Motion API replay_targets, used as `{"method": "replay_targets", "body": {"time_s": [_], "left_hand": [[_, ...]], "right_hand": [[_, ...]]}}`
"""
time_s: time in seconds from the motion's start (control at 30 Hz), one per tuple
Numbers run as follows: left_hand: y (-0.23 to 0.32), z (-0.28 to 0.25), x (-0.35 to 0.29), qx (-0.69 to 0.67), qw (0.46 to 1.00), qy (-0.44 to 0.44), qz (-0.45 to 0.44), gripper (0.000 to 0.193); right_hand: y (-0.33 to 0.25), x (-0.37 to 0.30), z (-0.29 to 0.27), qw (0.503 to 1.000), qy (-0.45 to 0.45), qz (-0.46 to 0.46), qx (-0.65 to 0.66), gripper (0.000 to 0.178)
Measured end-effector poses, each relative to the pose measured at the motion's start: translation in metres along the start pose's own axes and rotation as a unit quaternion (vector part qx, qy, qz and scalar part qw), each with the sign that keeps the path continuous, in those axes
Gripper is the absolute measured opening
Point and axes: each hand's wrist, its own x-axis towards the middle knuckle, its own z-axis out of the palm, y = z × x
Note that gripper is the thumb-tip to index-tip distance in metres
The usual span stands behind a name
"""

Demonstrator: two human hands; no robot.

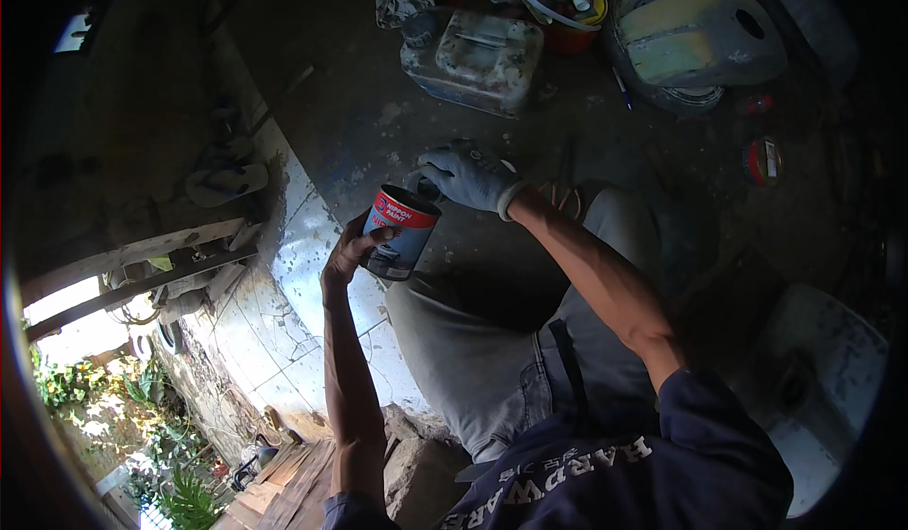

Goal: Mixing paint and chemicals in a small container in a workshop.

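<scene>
A paint can [407, 243] with a red band round its top and a blue-grey body is held tilted in front of me. My bare left hand [352, 254] is wrapped round its left side, thumb across the label. A grey glove covers my right hand [470, 178], which is just beyond the can's upper rim with its fingers curled. Below those fingers, by the rim, is a small dark roundish object; its kind is too dim to tell. The can's inside is hidden from this angle.
On the dark floor ahead stand a stained jerrycan [490, 57], a red tub [570, 34] with things on top, and a patchily painted tank-like shell [714, 38]. A pen [622, 88] and a small red tin [762, 160] lie to the right. White tiles [293, 312] run along the left.
</scene>
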Motion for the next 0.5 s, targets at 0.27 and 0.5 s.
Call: {"method": "replay_targets", "body": {"time_s": [0.27,0.5], "left_hand": [[0.003,-0.005,-0.001,0.011,1.0,-0.002,0.014,0.098],[0.012,-0.007,-0.005,0.013,1.0,-0.002,0.009,0.096]], "right_hand": [[0.002,-0.001,0.004,0.999,0.025,-0.026,0.001,0.016],[-0.001,0.002,-0.001,0.997,-0.001,0.037,0.069,0.016]]}}
